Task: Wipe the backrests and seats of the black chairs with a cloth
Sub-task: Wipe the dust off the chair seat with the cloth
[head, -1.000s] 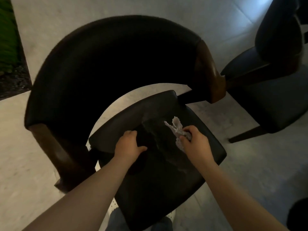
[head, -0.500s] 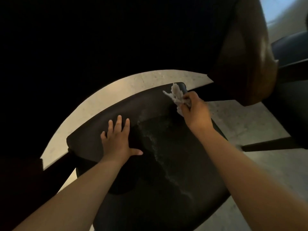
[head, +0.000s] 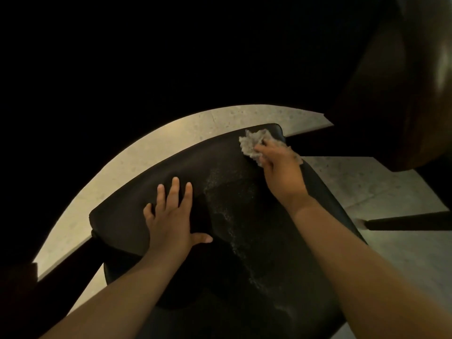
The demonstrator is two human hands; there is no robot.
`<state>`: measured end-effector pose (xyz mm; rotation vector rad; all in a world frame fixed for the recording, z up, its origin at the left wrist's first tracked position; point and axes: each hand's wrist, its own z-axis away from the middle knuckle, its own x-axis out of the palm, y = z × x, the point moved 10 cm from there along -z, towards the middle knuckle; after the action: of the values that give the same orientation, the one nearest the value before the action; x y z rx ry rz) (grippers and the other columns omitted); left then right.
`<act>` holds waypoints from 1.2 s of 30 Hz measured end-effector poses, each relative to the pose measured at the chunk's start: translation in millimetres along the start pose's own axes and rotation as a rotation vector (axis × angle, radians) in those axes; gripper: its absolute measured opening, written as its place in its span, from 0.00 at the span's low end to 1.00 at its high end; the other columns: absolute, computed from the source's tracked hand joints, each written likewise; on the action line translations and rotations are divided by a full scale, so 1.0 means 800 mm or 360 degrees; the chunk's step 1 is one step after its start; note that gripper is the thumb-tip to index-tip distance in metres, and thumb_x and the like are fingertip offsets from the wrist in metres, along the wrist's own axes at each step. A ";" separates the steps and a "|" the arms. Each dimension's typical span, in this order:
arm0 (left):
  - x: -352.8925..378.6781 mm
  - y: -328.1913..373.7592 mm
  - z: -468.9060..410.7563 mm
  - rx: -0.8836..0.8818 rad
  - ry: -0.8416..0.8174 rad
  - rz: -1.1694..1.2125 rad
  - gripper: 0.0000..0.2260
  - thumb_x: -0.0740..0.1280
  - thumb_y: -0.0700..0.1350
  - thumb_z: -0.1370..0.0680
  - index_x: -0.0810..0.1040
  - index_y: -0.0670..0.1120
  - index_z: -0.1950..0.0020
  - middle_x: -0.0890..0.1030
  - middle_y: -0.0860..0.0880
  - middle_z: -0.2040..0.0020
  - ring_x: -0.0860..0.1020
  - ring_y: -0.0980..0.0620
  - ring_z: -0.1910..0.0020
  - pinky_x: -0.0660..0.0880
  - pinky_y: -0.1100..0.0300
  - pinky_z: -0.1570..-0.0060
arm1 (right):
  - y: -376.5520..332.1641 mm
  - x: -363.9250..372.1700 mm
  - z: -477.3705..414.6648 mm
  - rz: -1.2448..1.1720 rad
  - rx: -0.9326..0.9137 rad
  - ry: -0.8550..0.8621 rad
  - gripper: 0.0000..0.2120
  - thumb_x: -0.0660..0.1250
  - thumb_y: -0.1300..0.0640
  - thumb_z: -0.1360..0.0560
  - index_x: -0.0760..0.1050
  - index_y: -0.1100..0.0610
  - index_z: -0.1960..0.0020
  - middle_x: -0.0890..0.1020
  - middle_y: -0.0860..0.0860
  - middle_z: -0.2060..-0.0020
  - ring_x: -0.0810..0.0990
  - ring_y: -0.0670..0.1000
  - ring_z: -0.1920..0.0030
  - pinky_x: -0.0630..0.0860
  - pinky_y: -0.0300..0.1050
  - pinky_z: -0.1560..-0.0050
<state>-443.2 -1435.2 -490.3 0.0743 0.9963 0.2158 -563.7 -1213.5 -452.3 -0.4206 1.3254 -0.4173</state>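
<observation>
The black chair's curved backrest fills the whole upper part of the frame as a dark mass, and its brown end hangs at the upper right. Below it the black padded seat takes up the middle and lower centre, with its far edge running from centre left up to the upper centre. Pale speckled floor shows in an arc between backrest and seat, and again at the right, where a dark bar crosses it. A light grainy streak runs down the middle of the seat. The left hand lies flat on the seat left of the streak, fingers straight and spread. The right hand clutches a crumpled pale cloth and presses it onto the seat's far right corner.
</observation>
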 end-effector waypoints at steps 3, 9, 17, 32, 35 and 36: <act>0.001 0.001 0.000 -0.0006 -0.0023 -0.0004 0.56 0.72 0.67 0.34 0.37 0.54 0.21 0.31 0.49 0.22 0.33 0.43 0.23 0.43 0.40 0.26 | -0.023 0.005 0.055 -0.0126 -0.0079 -0.0257 0.18 0.59 0.61 0.19 0.72 0.49 0.32 0.73 0.48 0.32 0.71 0.47 0.32 0.64 0.39 0.31; 0.001 0.002 0.003 0.0008 0.0011 0.0018 0.55 0.71 0.67 0.33 0.36 0.54 0.21 0.31 0.49 0.22 0.32 0.44 0.24 0.42 0.40 0.25 | -0.003 -0.038 -0.021 -0.0158 0.0012 0.0134 0.15 0.57 0.62 0.18 0.74 0.55 0.34 0.77 0.54 0.38 0.77 0.51 0.42 0.75 0.51 0.38; 0.003 0.002 0.003 -0.0005 0.0008 0.0030 0.55 0.72 0.66 0.33 0.37 0.54 0.21 0.31 0.49 0.22 0.32 0.43 0.23 0.42 0.40 0.25 | -0.017 0.012 0.009 -0.0099 -0.0072 -0.0069 0.17 0.58 0.63 0.19 0.74 0.52 0.33 0.75 0.51 0.33 0.71 0.50 0.32 0.67 0.49 0.29; 0.004 0.001 0.000 -0.0005 -0.0020 0.0024 0.55 0.72 0.66 0.32 0.36 0.54 0.21 0.30 0.49 0.23 0.31 0.43 0.24 0.41 0.39 0.26 | -0.047 0.034 -0.036 0.0025 -0.0073 0.0051 0.16 0.59 0.64 0.20 0.76 0.52 0.36 0.73 0.51 0.31 0.66 0.52 0.28 0.60 0.50 0.25; 0.005 0.001 0.002 -0.0011 -0.0027 0.0035 0.55 0.72 0.66 0.32 0.36 0.55 0.21 0.29 0.49 0.23 0.30 0.44 0.24 0.41 0.39 0.26 | -0.053 0.028 0.003 -0.0120 -0.0220 -0.0182 0.15 0.59 0.62 0.19 0.77 0.49 0.38 0.76 0.49 0.35 0.72 0.48 0.34 0.66 0.41 0.32; 0.005 0.001 0.002 -0.0007 -0.0027 0.0040 0.55 0.72 0.66 0.32 0.36 0.55 0.21 0.30 0.49 0.23 0.31 0.43 0.24 0.41 0.39 0.26 | -0.053 0.024 0.015 -0.0190 -0.0248 -0.0237 0.14 0.59 0.61 0.19 0.77 0.48 0.39 0.76 0.48 0.37 0.73 0.46 0.37 0.68 0.39 0.35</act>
<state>-439.5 -1433.2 -492.7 0.0842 0.9781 0.2399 -550.7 -1258.8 -443.7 -0.6509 1.1954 -0.3754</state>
